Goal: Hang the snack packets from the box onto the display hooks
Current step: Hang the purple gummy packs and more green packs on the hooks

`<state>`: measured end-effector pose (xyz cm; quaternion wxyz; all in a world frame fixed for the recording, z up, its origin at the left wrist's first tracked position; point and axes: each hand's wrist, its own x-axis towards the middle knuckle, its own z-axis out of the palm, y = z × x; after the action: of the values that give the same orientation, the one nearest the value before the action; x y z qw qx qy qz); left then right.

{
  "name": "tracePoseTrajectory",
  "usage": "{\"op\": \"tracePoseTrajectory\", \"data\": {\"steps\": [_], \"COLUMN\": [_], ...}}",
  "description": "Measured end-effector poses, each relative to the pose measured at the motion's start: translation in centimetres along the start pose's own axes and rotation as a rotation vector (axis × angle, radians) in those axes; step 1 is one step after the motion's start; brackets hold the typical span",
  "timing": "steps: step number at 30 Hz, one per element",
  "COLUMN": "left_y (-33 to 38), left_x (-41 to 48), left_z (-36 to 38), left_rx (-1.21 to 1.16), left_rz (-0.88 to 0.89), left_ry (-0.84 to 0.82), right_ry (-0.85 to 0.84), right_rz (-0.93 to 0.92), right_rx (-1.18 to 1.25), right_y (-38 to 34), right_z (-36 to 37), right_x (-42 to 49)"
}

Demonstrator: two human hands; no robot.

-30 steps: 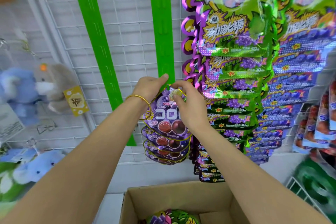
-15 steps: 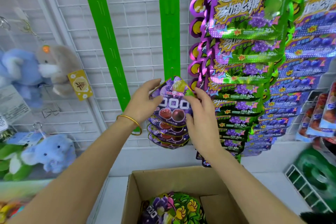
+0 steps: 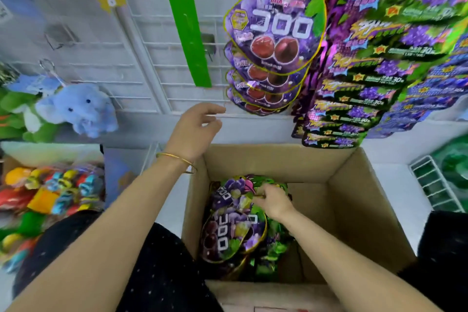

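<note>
An open cardboard box [image 3: 359,200] sits below me with several purple grape snack packets [image 3: 230,233] piled at its left side. My right hand [image 3: 272,201] is down inside the box, fingers touching the top packet [image 3: 235,189]; whether it grips the packet is unclear. My left hand [image 3: 195,132], with a gold bangle on the wrist, hovers open above the box's far left corner, holding nothing. Several matching purple packets [image 3: 273,33] hang in a column on the wire grid, above and to the right of my left hand.
Green and purple candy packets [image 3: 379,71] hang in dense columns to the right. A green strip [image 3: 184,20] runs down the white wire grid. Plush toys, including a blue elephant [image 3: 76,109], hang at left. Colourful toys [image 3: 50,190] lie lower left; a white wire rack [image 3: 435,185] stands at right.
Both hands let go of the hung purple packet and came down. The right hand went into the box onto the packets; the view tilted downward.
</note>
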<state>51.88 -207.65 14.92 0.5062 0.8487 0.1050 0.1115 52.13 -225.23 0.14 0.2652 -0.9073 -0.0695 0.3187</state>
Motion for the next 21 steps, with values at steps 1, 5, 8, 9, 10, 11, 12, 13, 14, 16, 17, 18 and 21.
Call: {"op": "tracePoseTrajectory", "data": {"steps": [1, 5, 8, 9, 10, 11, 12, 13, 14, 16, 17, 18, 21], "left_y": [0.0, -0.4, -0.5, -0.7, -0.9, -1.1, -1.4, -1.7, -1.9, -2.2, -2.3, -2.4, -2.1], "left_x": [0.0, -0.2, -0.1, -0.1, -0.2, -0.3, -0.5, -0.8, -1.0, -1.5, -1.7, -1.7, -1.5], "left_z": [0.0, 0.3, 0.6, 0.7, 0.8, 1.0, 1.2, 1.4, 1.6, 2.2, 2.5, 2.9, 3.6], "left_rx": [-0.019, -0.058, -0.029, -0.010, 0.020, 0.059, 0.102, 0.153, 0.214, 0.331, 0.374, 0.397, 0.331], "left_rz": [-0.012, -0.134, -0.104, -0.088, -0.078, -0.078, -0.086, -0.102, -0.115, -0.112, -0.087, -0.050, 0.023], "left_ry": [-0.007, -0.036, -0.081, -0.122, -0.184, -0.268, -0.368, -0.477, -0.586, -0.749, -0.771, -0.750, -0.604], "right_ry": [-0.020, -0.154, -0.182, -0.189, -0.195, -0.200, -0.217, -0.236, -0.241, -0.203, -0.166, -0.120, 0.025], "right_rz": [0.025, 0.100, 0.049, 0.023, -0.011, -0.045, -0.082, -0.129, -0.183, -0.282, -0.320, -0.354, -0.432], "right_rx": [-0.015, -0.043, 0.027, 0.096, 0.183, 0.268, 0.343, 0.400, 0.432, 0.428, 0.406, 0.391, 0.402], "right_y": [-0.1, -0.8, -1.3, -1.4, -1.5, -1.6, -1.8, -1.9, -2.1, -2.6, -2.8, -2.9, -2.9], "right_z": [0.8, 2.8, 2.8, 2.4, 1.8, 0.9, -0.1, -1.4, -2.7, -5.5, -6.7, -7.8, -10.1], "right_x": [0.2, -0.5, -0.6, -0.5, -0.6, -0.8, -1.1, -1.5, -2.0, -2.9, -3.2, -3.5, -4.4]}}
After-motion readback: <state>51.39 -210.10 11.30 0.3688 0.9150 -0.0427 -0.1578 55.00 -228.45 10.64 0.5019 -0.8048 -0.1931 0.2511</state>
